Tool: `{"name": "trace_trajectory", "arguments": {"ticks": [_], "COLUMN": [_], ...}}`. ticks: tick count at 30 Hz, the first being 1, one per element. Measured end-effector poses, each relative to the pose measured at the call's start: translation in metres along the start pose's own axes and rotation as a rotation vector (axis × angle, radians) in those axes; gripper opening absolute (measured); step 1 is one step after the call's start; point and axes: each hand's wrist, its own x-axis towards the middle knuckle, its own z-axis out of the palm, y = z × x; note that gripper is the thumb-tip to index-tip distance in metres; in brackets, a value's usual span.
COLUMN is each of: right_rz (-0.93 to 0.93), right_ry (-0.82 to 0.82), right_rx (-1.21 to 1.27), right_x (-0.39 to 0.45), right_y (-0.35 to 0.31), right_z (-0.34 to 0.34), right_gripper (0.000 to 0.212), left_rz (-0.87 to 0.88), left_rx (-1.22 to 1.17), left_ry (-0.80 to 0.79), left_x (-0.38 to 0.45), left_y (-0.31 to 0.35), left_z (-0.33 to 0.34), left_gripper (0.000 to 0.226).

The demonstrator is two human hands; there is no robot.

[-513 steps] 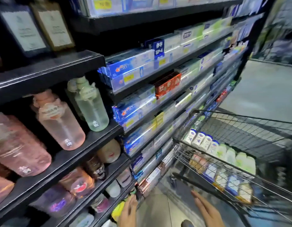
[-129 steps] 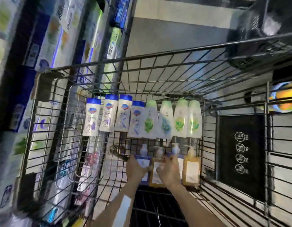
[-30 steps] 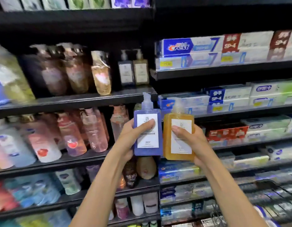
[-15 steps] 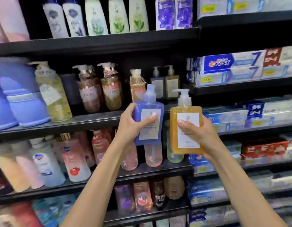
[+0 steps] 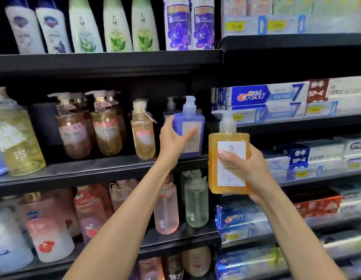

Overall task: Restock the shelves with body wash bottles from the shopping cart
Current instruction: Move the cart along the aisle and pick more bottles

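Dark shelves (image 5: 106, 59) face you: your left hand (image 5: 173, 136) grips the blue bottle (image 5: 192, 134) at its shelf slot, while your right hand (image 5: 250, 170) holds the orange bottle (image 5: 228, 162) back, probably awaiting its turn.

Both bare forearms reach up and forward from the bottom of the view. The left hand (image 5: 174, 138) is raised higher, fingers and thumb curled in a grip. The right hand (image 5: 249, 170) sits lower and nearer, thumb pressed across the front, fingers wrapped behind.
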Motion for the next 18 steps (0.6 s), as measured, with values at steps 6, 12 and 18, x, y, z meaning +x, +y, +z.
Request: {"name": "trace_trajectory", "arguments": {"ticks": [6, 12, 18], "right_rz": [0.021, 0.028, 0.038], "right_ry": [-0.079, -0.116, -0.129], "right_rx": [0.033, 0.06, 0.064], "right_x": [0.008, 0.016, 0.02], "right_y": [0.01, 0.017, 0.017], "right_z": [-0.004, -0.005, -0.009], "right_gripper": [0.057, 0.051, 0.048], "left_rz": [-0.089, 0.084, 0.117], "left_rx": [-0.041, 0.257, 0.285], "left_ry": [-0.007, 0.063, 0.138], "left_x": [0.005, -0.011, -0.012], "left_y": [-0.009, -0.015, -0.015], "left_z": [-0.001, 0.002, 0.005], "left_gripper": [0.033, 0.058, 0.065]}}
